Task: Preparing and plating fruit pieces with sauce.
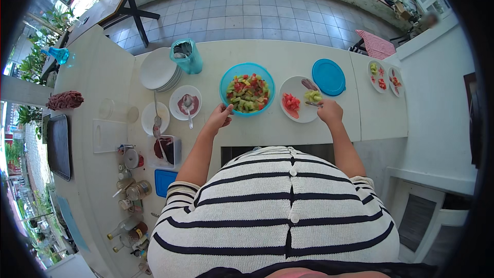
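Observation:
My left hand (pixel 220 119) pinches the near left rim of a blue plastic bowl (pixel 222 94), which holds mixed diced fruit (pixel 247 92) in red, green and yellow. To its right, a white plate (pixel 307 117) carries separate heaps: red fruit pieces (pixel 291 104), green fruit pieces (pixel 313 95) and a purplish piece of food (pixel 308 85). Over the plate's right side, my right hand (pixel 330 112) grips a metal utensil (pixel 313 104) whose tip touches or hovers by the green pieces; whether it is a spoon or fork cannot be seen.
Behind the plate lies a round blue lid (pixel 329 77). Two small plates of fruit (pixel 377 77) stand far right. Stacked white plates (pixel 160 69), a teal cutlery holder (pixel 187 57), a bowl with a spoon (pixel 185 102) and a plastic tub (pixel 176 150) crowd the left, with jars and bottles (pixel 133 231) nearer me.

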A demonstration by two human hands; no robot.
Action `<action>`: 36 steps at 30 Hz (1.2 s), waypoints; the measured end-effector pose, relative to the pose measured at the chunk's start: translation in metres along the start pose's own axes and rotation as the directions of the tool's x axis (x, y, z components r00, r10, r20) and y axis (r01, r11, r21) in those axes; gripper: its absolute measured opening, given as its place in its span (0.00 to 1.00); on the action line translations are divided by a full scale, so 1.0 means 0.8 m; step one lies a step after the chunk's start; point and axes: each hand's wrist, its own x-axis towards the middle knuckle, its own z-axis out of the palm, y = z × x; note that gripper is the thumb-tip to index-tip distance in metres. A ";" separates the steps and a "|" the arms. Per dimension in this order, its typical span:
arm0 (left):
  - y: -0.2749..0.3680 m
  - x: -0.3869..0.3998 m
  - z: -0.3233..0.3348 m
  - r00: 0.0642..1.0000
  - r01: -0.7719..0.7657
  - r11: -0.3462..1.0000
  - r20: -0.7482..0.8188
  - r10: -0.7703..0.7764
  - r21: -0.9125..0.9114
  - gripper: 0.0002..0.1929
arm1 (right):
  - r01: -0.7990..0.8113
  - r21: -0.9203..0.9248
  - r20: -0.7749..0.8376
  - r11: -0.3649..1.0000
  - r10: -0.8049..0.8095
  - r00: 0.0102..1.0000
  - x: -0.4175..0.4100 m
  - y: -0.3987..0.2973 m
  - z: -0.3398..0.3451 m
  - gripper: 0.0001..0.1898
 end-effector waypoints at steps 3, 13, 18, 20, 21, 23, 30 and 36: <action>0.001 0.001 -0.002 1.000 -0.015 1.000 0.005 0.015 -0.007 0.21 | 0.028 0.003 0.017 1.000 -0.028 0.999 -0.002 -0.009 0.004 0.13; -0.001 0.003 -0.004 0.999 -0.021 1.000 0.026 0.021 -0.010 0.20 | -0.049 0.096 -0.022 0.994 0.052 0.998 0.013 0.000 0.011 0.14; -0.002 0.004 -0.004 1.000 -0.012 0.999 0.026 0.013 -0.050 0.20 | -0.060 0.104 -0.015 0.993 0.062 0.998 0.010 0.007 0.010 0.12; -0.003 0.003 -0.004 1.000 -0.014 0.999 0.024 0.015 -0.052 0.20 | -0.037 0.093 -0.022 0.995 0.039 0.999 0.005 0.010 0.005 0.11; -0.002 0.003 -0.003 1.000 -0.017 0.998 0.024 0.018 -0.055 0.20 | -0.035 0.047 0.022 0.998 0.034 0.999 0.001 0.010 -0.003 0.11; 0.000 0.002 -0.003 1.000 -0.012 0.999 0.021 0.013 -0.042 0.20 | -0.032 0.002 0.065 0.999 0.032 0.997 0.002 0.012 -0.004 0.11; -0.003 0.002 -0.002 1.000 -0.006 0.999 0.017 0.007 -0.042 0.21 | -0.082 0.110 0.037 0.991 0.078 0.996 0.014 0.023 0.014 0.12; -0.005 0.004 -0.002 1.000 -0.010 0.998 0.021 0.012 -0.068 0.21 | -0.103 0.153 0.033 0.983 0.099 0.995 0.020 0.024 0.018 0.13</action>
